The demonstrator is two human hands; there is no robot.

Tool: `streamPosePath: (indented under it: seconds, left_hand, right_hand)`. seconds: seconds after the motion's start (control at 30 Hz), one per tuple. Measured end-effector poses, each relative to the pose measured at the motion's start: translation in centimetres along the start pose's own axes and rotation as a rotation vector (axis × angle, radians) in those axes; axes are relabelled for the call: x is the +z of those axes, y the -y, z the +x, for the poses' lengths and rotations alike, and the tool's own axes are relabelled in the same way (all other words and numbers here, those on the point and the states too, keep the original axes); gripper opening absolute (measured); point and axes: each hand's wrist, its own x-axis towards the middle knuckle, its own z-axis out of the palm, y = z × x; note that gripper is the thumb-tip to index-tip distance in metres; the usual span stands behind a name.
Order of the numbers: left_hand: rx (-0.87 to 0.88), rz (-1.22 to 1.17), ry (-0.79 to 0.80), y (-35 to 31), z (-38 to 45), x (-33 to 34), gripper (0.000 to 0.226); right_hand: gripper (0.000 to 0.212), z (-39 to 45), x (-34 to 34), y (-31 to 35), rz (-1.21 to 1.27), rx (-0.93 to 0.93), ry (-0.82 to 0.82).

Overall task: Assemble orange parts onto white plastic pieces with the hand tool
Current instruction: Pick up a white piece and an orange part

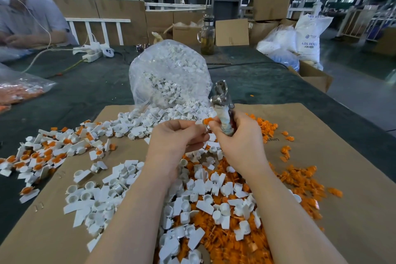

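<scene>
My right hand (240, 141) grips the taped handle of a metal hand tool (222, 100), whose silver head points up and away. Its fingertips also pinch a small orange part (207, 120). My left hand (177, 137) is beside it with its fingers curled around a white plastic piece (206, 130), mostly hidden. Both hands meet above a cardboard sheet (321, 126). Loose white pieces (120, 180) and orange parts (300, 178) lie scattered under my arms. A heap of white pieces with orange inserts (42, 154) lies at the left.
A clear bag of white pieces (169, 75) lies open behind my hands. Another bag with orange parts (19, 90) sits at far left. A person sits at the back left near a power strip (92, 54). A glass jug (207, 36) and cardboard boxes stand behind.
</scene>
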Motion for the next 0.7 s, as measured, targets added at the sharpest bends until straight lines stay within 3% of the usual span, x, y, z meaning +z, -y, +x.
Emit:
streamPosePath:
  seconds: [0.27, 0.7]
  left_hand:
    - [0.088, 0.042, -0.004, -0.04, -0.07, 0.10, 0.007]
    - [0.247, 0.388, -0.086, 0.22, 0.00, 0.29, 0.015]
  right_hand:
    - [0.013, -0.14, 0.25, -0.24, -0.031, -0.029, -0.026]
    - [0.013, -0.06, -0.01, 0.14, -0.084, -0.057, 0.021]
